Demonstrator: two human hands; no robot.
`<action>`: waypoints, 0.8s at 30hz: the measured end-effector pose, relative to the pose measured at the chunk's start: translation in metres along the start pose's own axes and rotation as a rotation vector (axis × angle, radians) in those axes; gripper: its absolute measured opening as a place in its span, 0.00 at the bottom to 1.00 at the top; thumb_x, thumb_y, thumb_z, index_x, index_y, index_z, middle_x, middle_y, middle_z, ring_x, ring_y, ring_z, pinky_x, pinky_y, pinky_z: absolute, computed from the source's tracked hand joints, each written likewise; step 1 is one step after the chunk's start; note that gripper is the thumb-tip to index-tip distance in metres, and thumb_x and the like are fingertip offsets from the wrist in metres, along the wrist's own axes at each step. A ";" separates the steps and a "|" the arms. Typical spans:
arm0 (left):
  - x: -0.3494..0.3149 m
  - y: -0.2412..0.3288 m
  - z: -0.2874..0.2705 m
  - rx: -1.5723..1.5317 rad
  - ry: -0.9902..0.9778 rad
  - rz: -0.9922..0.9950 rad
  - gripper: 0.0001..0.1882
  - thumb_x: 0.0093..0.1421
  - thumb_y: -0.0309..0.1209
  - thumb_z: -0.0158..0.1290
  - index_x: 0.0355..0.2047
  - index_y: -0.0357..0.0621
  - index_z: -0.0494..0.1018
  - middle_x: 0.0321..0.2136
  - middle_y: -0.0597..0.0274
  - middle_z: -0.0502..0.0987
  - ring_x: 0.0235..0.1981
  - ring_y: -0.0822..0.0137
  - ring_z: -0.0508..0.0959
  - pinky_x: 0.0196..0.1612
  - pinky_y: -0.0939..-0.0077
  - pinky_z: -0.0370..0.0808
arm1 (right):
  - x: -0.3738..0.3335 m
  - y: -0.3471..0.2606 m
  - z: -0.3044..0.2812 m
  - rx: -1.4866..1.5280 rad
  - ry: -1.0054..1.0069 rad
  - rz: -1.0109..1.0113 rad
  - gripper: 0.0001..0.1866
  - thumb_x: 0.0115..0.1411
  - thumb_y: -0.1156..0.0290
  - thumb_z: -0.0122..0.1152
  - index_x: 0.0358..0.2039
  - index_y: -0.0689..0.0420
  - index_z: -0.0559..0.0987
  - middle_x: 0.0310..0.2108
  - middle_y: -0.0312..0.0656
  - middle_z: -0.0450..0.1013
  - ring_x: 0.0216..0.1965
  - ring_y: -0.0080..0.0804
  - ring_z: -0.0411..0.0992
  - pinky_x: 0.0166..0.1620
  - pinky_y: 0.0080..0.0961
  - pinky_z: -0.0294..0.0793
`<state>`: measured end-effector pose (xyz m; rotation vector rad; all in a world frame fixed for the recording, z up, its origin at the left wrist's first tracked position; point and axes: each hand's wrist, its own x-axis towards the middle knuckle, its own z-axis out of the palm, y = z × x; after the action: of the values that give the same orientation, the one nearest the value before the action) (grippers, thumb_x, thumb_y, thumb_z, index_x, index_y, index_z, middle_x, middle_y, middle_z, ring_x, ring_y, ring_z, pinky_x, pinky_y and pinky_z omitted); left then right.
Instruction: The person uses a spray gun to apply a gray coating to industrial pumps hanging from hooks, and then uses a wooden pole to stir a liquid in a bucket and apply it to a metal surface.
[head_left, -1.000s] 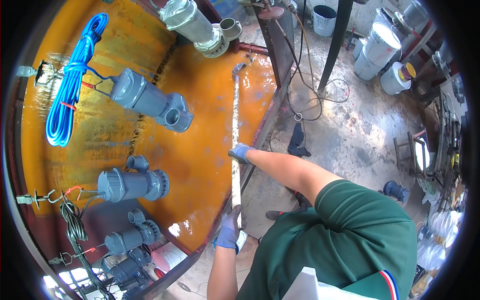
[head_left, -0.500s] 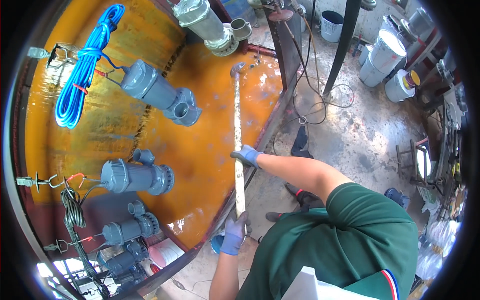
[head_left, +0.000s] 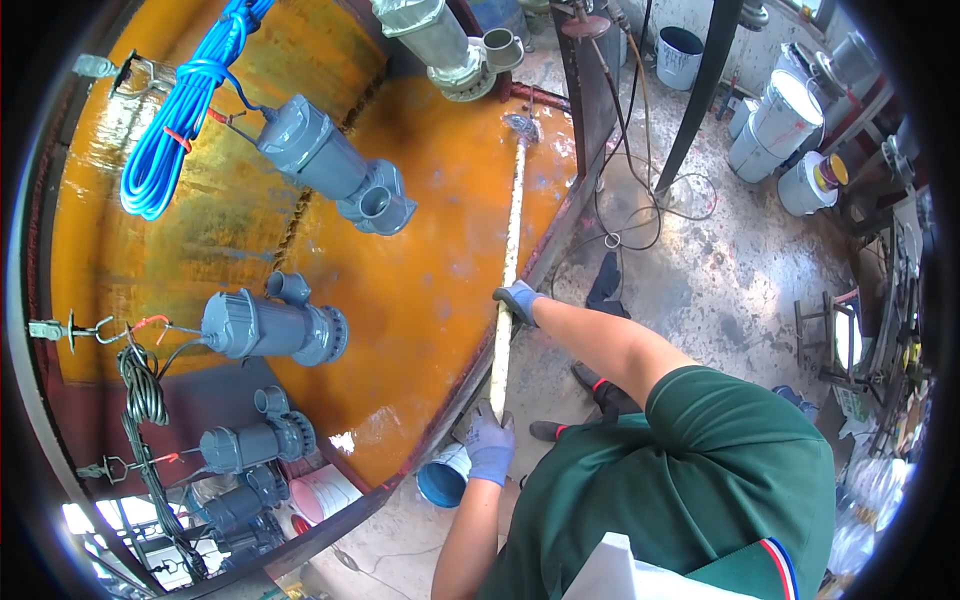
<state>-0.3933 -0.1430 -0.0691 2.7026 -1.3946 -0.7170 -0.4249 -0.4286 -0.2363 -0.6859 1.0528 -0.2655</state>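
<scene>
White pole (head_left: 513,225) over orange tray (head_left: 430,275)

Likely stiff and head-heavy, it suits well-spaced grips; the gloved left hand (head_left: 490,447) clasps its near end, the gloved right hand (head_left: 519,301) wraps around it farther up.

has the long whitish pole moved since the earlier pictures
Yes: the long speckled whitish pole has swung its far end right, closer to the dark upright metal post.

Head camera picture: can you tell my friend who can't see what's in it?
A person in a green shirt holds a long speckled pole, gloved left grip near one end, gloved right grip farther along, its other end over a shiny orange trough. Blue-grey pump-like machines hang at left; pale buckets stand at upper right.
</scene>
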 end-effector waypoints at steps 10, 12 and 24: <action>-0.019 -0.038 0.003 -0.335 -0.074 0.041 0.32 0.56 0.43 0.63 0.56 0.38 0.67 0.46 0.36 0.76 0.48 0.38 0.77 0.49 0.47 0.74 | -0.034 0.010 0.017 -0.374 0.299 0.002 0.31 0.51 0.55 0.67 0.43 0.73 0.79 0.39 0.62 0.79 0.43 0.51 0.81 0.43 0.41 0.80; -0.020 -0.035 -0.016 -0.367 -0.085 0.134 0.33 0.55 0.43 0.63 0.56 0.39 0.68 0.47 0.36 0.75 0.49 0.39 0.77 0.49 0.49 0.74 | 0.004 0.045 -0.010 -0.169 0.248 -0.054 0.27 0.52 0.56 0.67 0.39 0.71 0.80 0.36 0.58 0.80 0.38 0.51 0.80 0.40 0.42 0.79; -0.079 -0.043 -0.051 -0.690 -0.235 -0.323 0.26 0.59 0.37 0.63 0.55 0.36 0.74 0.38 0.44 0.81 0.38 0.49 0.81 0.41 0.62 0.77 | -0.069 0.025 0.022 0.912 -0.704 0.272 0.03 0.47 0.80 0.56 0.23 0.58 0.73 0.28 0.48 0.71 0.36 0.51 0.73 0.46 0.50 0.74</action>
<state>-0.3791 -0.0650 -0.0025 2.3290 -0.5533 -1.2828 -0.4429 -0.3657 -0.1964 0.2027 0.2606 -0.2109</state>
